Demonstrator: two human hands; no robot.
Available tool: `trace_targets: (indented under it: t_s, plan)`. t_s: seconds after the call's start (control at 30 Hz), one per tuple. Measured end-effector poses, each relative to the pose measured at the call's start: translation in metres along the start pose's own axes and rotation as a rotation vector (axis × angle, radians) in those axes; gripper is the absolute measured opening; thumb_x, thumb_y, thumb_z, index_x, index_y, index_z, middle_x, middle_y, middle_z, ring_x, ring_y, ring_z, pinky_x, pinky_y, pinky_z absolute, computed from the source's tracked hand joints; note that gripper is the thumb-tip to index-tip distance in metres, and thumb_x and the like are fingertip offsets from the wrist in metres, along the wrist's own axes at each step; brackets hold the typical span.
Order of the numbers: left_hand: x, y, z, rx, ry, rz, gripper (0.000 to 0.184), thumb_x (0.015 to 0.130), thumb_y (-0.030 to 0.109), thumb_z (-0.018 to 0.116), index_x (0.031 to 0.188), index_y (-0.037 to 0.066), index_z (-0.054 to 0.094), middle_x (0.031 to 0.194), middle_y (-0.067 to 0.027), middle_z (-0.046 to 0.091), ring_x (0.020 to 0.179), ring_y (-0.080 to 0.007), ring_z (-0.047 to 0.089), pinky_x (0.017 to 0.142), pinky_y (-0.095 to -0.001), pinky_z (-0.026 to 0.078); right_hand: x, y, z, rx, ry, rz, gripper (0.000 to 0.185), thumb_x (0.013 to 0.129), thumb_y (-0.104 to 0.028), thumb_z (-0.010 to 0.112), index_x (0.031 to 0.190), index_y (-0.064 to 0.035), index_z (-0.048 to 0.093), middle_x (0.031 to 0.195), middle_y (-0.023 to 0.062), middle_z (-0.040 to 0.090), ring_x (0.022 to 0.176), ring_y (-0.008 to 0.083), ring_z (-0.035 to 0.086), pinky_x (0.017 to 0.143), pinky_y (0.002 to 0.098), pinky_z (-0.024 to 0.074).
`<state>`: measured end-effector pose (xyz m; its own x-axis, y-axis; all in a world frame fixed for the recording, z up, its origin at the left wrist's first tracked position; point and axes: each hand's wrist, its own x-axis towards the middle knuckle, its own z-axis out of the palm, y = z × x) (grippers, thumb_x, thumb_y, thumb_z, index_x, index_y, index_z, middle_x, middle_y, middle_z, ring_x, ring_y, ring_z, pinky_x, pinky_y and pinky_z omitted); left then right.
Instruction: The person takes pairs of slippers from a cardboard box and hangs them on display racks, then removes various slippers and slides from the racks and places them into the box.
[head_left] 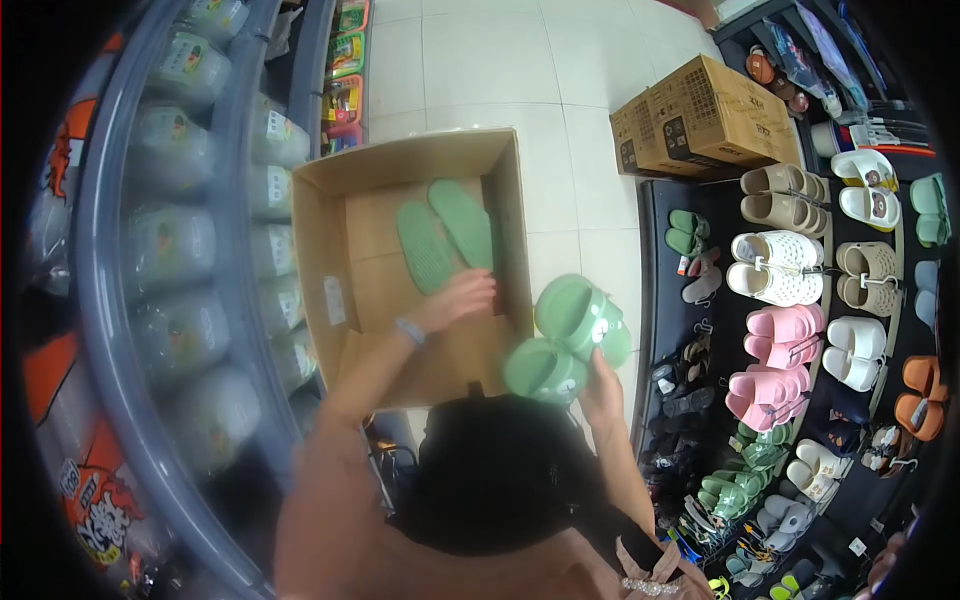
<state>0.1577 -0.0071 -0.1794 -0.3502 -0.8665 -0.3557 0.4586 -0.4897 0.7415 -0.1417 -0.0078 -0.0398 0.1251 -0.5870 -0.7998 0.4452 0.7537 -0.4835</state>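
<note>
My right hand (603, 395) grips a pair of green slippers (575, 318) with white spots, held just outside the right edge of the cardboard box (340, 230). My left hand (462, 300) is over the box, its loosely bent fingers apart and slightly blurred. Those fingers are nearest the end of one of two plain green slippers (425, 245) lying side by side, soles up, on the box bottom. Whether they touch it I cannot tell. A light band circles my left wrist.
To the left, a grey-blue shelf (100, 250) holds rows of clear plastic containers (170, 245). A closed carton (705, 115) stands at the upper right. Racks of clogs and slippers (775, 265) fill the right side. White floor tiles (480, 60) show beyond the box.
</note>
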Motion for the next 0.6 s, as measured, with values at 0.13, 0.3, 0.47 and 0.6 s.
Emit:
trace_targets:
  t_s: [0.13, 0.3, 0.47, 0.6]
  plan:
    - [0.021, -0.009, -0.05, -0.225, 0.373, -0.275, 0.054, 0.082, 0.029, 0.062, 0.126, 0.005, 0.041, 0.123, -0.0112, 0.047, 0.112, -0.0223, 0.047, 0.096, -0.0359, 0.037, -0.003, 0.015, 0.0, -0.027, 0.069, -0.059, 0.036, 0.086, -0.027, 0.059, 0.11, -0.0003, 0.055, 0.108, 0.0078, 0.059, 0.098, 0.0188, 0.056, 0.086, 0.0334, 0.0443]
    - [0.067, -0.018, -0.107, 0.698, 0.718, -0.109, 0.064, 0.071, 0.027, 0.07, 0.123, 0.003, 0.042, 0.123, -0.0134, 0.045, 0.116, -0.0263, 0.043, 0.092, -0.0373, 0.038, -0.005, 0.027, 0.01, -0.006, 0.137, -0.003, 0.034, 0.085, -0.028, 0.06, 0.106, -0.0009, 0.057, 0.106, 0.0079, 0.06, 0.096, 0.0188, 0.057, 0.084, 0.0334, 0.0452]
    - [0.103, -0.002, -0.142, 1.437, 0.493, -0.052, 0.066, 0.067, 0.02, 0.067, 0.124, 0.001, 0.04, 0.127, -0.0181, 0.041, 0.12, -0.0328, 0.036, 0.099, -0.0427, 0.031, -0.004, 0.034, 0.014, 0.019, 0.178, 0.018, 0.032, 0.084, -0.026, 0.061, 0.103, -0.0003, 0.058, 0.105, 0.008, 0.06, 0.096, 0.0189, 0.057, 0.084, 0.0328, 0.045]
    - [0.131, 0.002, -0.144, 1.703, 0.262, 0.079, 0.063, 0.069, 0.016, 0.064, 0.125, 0.001, 0.038, 0.13, -0.0188, 0.038, 0.125, -0.0325, 0.031, 0.103, -0.0454, 0.024, -0.007, 0.034, 0.014, -0.004, 0.239, -0.004, 0.029, 0.084, -0.024, 0.062, 0.1, -0.0004, 0.06, 0.101, 0.0079, 0.062, 0.092, 0.0179, 0.058, 0.082, 0.0317, 0.0454]
